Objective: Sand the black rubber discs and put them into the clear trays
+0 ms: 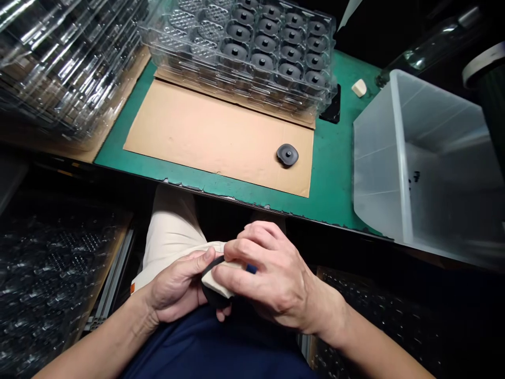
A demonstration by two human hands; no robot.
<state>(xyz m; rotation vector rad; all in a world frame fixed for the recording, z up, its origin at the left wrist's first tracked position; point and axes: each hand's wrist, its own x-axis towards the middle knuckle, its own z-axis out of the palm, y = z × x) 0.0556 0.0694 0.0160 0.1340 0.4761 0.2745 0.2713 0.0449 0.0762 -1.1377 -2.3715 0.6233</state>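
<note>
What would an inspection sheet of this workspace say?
Surface: green tabletop, front edge ragged; flat brown cardboard sheet on it.
Job's things: rounded dark piece and held cream block; rounded black disc on the cardboard; clear plastic tray with similar discs.
Clutter: second cream block, flat black slab.
Hands: left hand grips the dark piece; right hand holds the cream block against it.
Cables: nothing seen.
Surroundings: translucent plastic bin, right; stacked clear plastic trays, left.

Part (212, 297) black. Block (213, 285) cream. Tabletop (335, 179) green. Cardboard (197, 131) tan. Bin (374, 173) milky white. Trousers (168, 226) beige. Shirt (221, 350) navy.
</note>
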